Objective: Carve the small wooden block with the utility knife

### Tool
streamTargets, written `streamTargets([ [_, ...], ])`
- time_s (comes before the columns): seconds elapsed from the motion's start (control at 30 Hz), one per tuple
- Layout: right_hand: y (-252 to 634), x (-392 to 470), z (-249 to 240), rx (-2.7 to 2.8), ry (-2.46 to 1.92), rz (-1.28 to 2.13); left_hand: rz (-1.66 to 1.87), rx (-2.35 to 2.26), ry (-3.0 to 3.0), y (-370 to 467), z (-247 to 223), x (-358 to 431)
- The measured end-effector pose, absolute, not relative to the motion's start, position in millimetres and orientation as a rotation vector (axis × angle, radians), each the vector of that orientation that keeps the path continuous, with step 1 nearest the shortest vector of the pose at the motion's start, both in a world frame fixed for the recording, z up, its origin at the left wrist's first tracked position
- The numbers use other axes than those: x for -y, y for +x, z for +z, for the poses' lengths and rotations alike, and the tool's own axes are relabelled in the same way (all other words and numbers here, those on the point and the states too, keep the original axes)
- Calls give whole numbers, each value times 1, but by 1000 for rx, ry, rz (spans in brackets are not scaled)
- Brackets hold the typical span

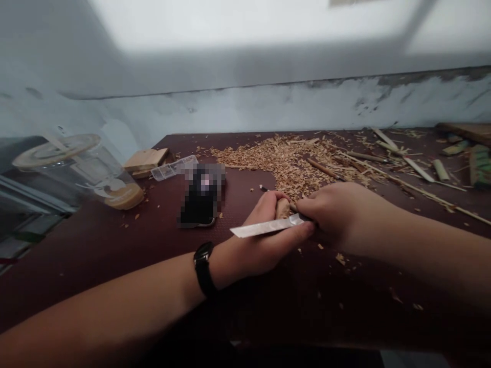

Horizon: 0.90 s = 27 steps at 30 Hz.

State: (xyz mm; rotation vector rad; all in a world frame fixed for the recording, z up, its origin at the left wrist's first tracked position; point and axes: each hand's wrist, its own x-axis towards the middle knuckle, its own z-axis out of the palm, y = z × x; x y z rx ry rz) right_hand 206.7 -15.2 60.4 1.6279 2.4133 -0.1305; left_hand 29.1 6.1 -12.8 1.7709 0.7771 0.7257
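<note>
Snugly inside grasping left fingers [269, 203], a wood piece [283, 207], just beyond the knife [263, 227] in clenched right fingers [308, 205].

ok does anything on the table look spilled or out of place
Wood shavings are heaped loose across the back of the table, with stray bits nearer the front. The wall behind has dark patches, as if worn.

Silvery blade [263, 228], wood [283, 208] (pale tan)

no readable text, cup print [110, 190] illegible
</note>
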Motion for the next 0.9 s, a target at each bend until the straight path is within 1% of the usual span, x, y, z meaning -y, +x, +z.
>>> streamTargets([
  [0.13,207,14,62,-2395,1577,-55,747,-842,1798,30,-13,-5],
  [0.23,210,16,53,-2347,1672,64,848,-859,1661,37,-21,-3],
  [0.37,213,22,40,-2316,1791,209,896,-727,1435,43,-27,-1],
  [0.47,209,27,35,-2268,1890,226,905,-690,1365,45,-27,-1],
  [0.67,202,34,29,-2205,2043,237,952,-736,1410,47,-26,-3],
  [0.77,206,32,29,-2277,1988,143,928,-696,1441,44,-25,-3],
  [0.9,215,25,32,-2449,1717,67,806,-721,1641,33,-16,-2],
])
